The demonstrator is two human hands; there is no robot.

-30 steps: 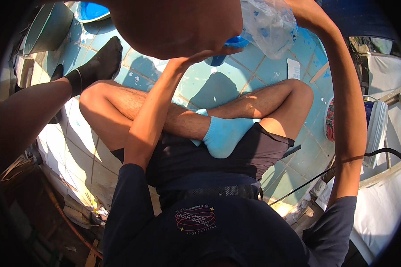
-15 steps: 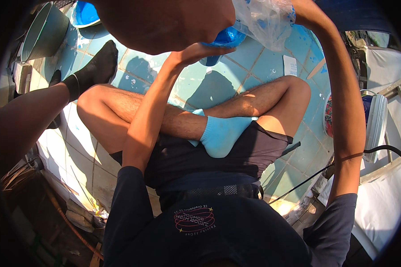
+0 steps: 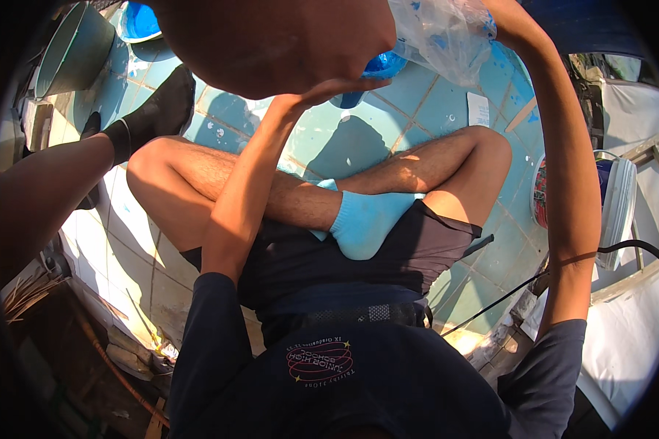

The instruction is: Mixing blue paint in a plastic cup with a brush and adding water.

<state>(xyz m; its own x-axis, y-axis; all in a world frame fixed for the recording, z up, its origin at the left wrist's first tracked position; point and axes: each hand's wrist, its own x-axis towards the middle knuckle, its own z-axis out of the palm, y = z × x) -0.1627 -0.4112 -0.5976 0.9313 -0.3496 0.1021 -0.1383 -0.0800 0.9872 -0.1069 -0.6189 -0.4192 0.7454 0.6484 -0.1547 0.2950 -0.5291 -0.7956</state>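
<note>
My left hand (image 3: 344, 88) is partly hidden behind a person's large bare body part (image 3: 278, 44), too close to make out. Its visible fingers stretch along a blue container (image 3: 351, 99), which it seems to hold from the near side. Wet-looking blue paint (image 3: 386, 66) shows at the container's top. Clear plastic (image 3: 447, 36) with blue smears wraps my right hand (image 3: 483, 29), over the container's right side. The fingers inside the plastic are hidden. Below both hands, my legs are crossed, one foot in a light-blue sock (image 3: 366, 223).
Another person's leg in a black sock (image 3: 157, 110) reaches in from the left. Beyond it stand a grey-green bucket (image 3: 73, 55) and a blue-lined basin (image 3: 140, 23). A white card (image 3: 478, 110), a flat stick (image 3: 520, 115) and a pail (image 3: 613, 197) lie to the right on paint-spattered tiles.
My left hand and the blue container have shifted slightly right, as has the plastic-covered right hand. The close body part now covers more of the paint.
</note>
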